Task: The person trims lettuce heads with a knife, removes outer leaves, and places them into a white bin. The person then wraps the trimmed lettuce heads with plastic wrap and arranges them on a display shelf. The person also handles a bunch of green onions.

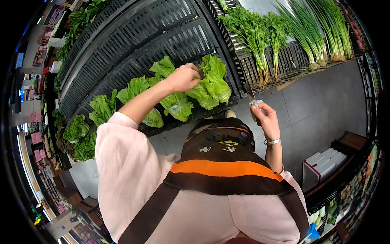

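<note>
My left hand [184,78] reaches across to the top of a green leaf lettuce [210,88], its fingers curled at the leaves. Whether they pinch a leaf I cannot see. To the left of that head lie a lettuce partly in clear film [177,105] and another wrapped lettuce [152,117], both partly behind my left forearm. In my right hand [268,117], held over the floor beside the rack, is a small cutting tool [251,93] with a metal blade pointing up and away. Part of its handle is hidden by my fingers.
Black slatted display shelves [158,45] rise beyond the lettuces. Bunches of rooted celery [259,45] and green onions [304,36] stand on a crate [286,58] at the right. More leafy greens [102,108] sit at the left. White boxes [324,163] rest low at the right.
</note>
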`<state>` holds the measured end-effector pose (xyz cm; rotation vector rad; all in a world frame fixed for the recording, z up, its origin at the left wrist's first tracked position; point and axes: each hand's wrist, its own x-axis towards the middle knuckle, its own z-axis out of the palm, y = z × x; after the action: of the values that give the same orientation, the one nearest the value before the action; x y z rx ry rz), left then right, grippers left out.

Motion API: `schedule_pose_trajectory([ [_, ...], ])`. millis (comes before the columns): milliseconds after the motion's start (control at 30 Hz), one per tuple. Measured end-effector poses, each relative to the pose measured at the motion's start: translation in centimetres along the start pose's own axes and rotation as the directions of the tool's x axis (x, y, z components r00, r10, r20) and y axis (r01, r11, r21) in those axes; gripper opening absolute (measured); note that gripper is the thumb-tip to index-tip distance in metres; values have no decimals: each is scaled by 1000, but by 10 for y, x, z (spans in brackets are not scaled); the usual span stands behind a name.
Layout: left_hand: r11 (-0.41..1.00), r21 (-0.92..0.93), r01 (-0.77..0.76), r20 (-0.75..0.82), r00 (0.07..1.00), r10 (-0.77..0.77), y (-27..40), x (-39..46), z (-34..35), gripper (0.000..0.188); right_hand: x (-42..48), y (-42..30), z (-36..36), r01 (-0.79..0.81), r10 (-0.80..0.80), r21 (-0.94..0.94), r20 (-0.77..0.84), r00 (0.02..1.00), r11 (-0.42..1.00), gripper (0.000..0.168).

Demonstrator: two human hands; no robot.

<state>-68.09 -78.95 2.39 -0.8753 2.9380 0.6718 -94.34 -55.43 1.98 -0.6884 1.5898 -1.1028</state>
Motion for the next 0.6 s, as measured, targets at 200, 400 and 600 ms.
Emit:
schedule_pose_trajectory([
  [200, 846, -85, 527, 350, 811, -470, -1, 27, -7, 36, 3, -3, 3, -14, 14, 11, 30, 999, 1000, 13],
  [400, 838, -95, 537, 404, 790, -461, 0, 32, -8, 30, 9, -5, 4, -17, 14, 51, 50, 999, 999, 10],
  [600, 860, -273, 431, 237, 897, -374, 1, 13, -10, 42, 12, -2, 3, -21, 17, 71, 50, 999, 997, 10],
])
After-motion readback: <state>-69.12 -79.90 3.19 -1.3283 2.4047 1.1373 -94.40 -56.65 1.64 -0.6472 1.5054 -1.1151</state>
